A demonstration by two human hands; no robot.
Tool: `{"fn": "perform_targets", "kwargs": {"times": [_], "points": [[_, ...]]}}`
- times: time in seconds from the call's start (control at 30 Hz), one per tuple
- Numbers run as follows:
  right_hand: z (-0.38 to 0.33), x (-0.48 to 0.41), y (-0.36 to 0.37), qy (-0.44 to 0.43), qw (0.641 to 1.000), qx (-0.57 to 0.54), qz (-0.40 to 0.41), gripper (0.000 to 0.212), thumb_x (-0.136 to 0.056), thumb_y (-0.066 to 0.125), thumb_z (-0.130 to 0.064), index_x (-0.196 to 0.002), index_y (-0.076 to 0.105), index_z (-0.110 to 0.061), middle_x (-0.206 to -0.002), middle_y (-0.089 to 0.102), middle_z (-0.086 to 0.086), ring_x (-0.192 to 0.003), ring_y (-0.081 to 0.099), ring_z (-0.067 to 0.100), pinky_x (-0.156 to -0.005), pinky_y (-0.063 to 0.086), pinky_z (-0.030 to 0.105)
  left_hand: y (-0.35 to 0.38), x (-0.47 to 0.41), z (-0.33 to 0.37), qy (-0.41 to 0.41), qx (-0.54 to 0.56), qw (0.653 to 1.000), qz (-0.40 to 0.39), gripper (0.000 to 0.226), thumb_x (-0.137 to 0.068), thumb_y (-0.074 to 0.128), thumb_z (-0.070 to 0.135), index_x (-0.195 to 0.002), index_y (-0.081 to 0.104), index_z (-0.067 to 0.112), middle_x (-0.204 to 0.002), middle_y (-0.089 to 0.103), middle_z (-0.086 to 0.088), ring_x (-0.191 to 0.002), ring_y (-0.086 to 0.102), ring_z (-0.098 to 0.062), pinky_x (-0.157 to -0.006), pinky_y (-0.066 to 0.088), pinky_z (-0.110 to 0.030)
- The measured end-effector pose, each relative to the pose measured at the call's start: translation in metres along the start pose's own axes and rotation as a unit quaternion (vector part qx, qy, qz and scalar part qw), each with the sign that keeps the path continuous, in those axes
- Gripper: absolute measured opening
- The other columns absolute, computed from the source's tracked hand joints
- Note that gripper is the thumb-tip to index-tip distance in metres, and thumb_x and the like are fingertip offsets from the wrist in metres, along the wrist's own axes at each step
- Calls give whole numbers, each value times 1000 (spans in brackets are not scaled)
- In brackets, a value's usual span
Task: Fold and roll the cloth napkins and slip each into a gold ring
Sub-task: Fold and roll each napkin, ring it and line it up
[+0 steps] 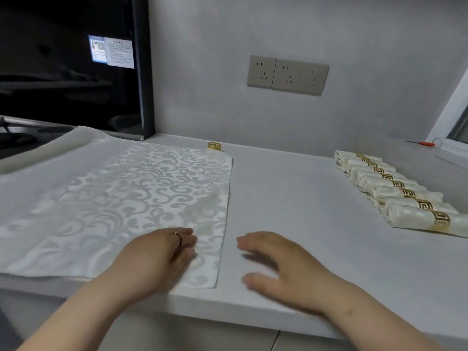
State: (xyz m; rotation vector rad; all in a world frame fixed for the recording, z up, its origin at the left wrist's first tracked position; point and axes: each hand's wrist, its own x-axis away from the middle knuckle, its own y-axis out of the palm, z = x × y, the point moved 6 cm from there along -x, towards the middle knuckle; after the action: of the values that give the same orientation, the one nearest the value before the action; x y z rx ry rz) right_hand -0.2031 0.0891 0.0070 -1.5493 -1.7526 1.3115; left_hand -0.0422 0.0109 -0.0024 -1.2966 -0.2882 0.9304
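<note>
A white damask napkin (131,198) lies spread flat on the counter's left half. My left hand (157,257) rests palm down on its near right part, fingers together, holding nothing. My right hand (281,269) hovers over bare counter just right of the napkin's edge, fingers spread, blurred. A loose gold ring (214,146) stands at the napkin's far right corner. Several rolled napkins in gold rings (395,188) lie in a row at the right.
The white counter (291,193) ends in a front edge near my wrists. A black appliance (71,72) and a hob stand at the back left. Wall sockets (287,74) are behind. Red-handled scissors (423,143) lie at the far right.
</note>
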Motion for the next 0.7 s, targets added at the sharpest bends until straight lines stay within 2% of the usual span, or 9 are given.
{"fn": "perform_targets", "kwargs": {"times": [0.07, 0.13, 0.2, 0.3, 0.4, 0.47, 0.57, 0.63, 0.7], "points": [[-19, -1, 18, -52, 997, 38, -46, 72, -68, 48, -62, -127, 54, -21, -129, 48, -19, -121, 32, -10, -100, 14, -3, 5, -6, 9, 23, 2, 1000, -6, 44, -94, 21, 46, -132, 43, 39, -144, 31, 25, -132, 31, 5, -97, 22, -6], [-29, 1, 28, -86, 988, 120, -35, 60, -69, 47, -59, -110, 64, -20, -118, 64, -11, -110, 51, -1, -95, 31, 5, 7, -11, 15, 32, 15, 999, -11, 36, -99, 30, 32, -132, 44, 38, -144, 31, 24, -132, 31, 4, -97, 21, -5], [-30, 1, 29, -84, 986, 141, 8, 50, -66, 42, -59, -91, 70, -26, -101, 70, -15, -95, 62, -1, -79, 45, 9, 8, -14, 16, 32, 33, 998, -35, 35, -99, 33, 27, -130, 48, 35, -144, 33, 23, -131, 32, 3, -97, 21, -6], [-29, 7, 27, -69, 992, 99, 31, 39, -67, 47, -54, -82, 72, -28, -92, 71, -17, -90, 59, -3, -73, 46, 7, 13, -14, 10, 21, 85, 993, -78, 32, -97, 40, 28, -126, 53, 31, -141, 38, 22, -127, 37, 4, -92, 25, -3], [-23, 14, 22, -71, 993, 81, 53, 28, -70, 53, -45, -81, 71, -25, -87, 72, -15, -90, 58, 0, -74, 45, 8, 13, -9, 11, 26, 158, 982, -99, 75, -61, 47, 80, -121, 56, 36, -124, 36, 38, -118, 38, 16, -85, 23, 7], [-20, 17, 19, -73, 992, 75, 70, 22, -72, 54, -36, -79, 71, -23, -84, 72, -14, -86, 60, 1, -69, 47, 10, 12, -3, 13, 27, 184, 976, -115, 107, -29, 27, 100, -116, 54, 44, -114, 28, 46, -107, 29, 32, -84, 19, 11], [-17, 18, 15, -57, 993, 64, 85, 24, -75, 51, -31, -79, 72, -20, -81, 72, -12, -86, 59, 2, -71, 45, 8, 10, 7, 24, 54, 185, 968, -163, 94, -26, 29, 100, -108, 43, 58, -117, 23, 49, -103, 15, 40, -87, 16, 10], [-13, 17, 9, -13, 994, 24, 104, 31, -79, 46, -36, -85, 71, -17, -83, 70, -10, -91, 54, 0, -76, 39, 4, 10, 13, 27, 72, 170, 967, -175, 102, -25, 40, 96, -118, 43, 53, -119, 18, 49, -104, 14, 40, -86, 13, 12], [-6, 21, 1, 46, 993, -37, 105, 16, -88, 52, -28, -80, 65, -22, -75, 63, -16, -85, 53, -9, -73, 39, 4, 8, 18, 27, 80, 133, 975, -159, 99, -35, 49, 85, -126, 42, 46, -120, 21, 45, -110, 19, 34, -85, 13, 13]]}}
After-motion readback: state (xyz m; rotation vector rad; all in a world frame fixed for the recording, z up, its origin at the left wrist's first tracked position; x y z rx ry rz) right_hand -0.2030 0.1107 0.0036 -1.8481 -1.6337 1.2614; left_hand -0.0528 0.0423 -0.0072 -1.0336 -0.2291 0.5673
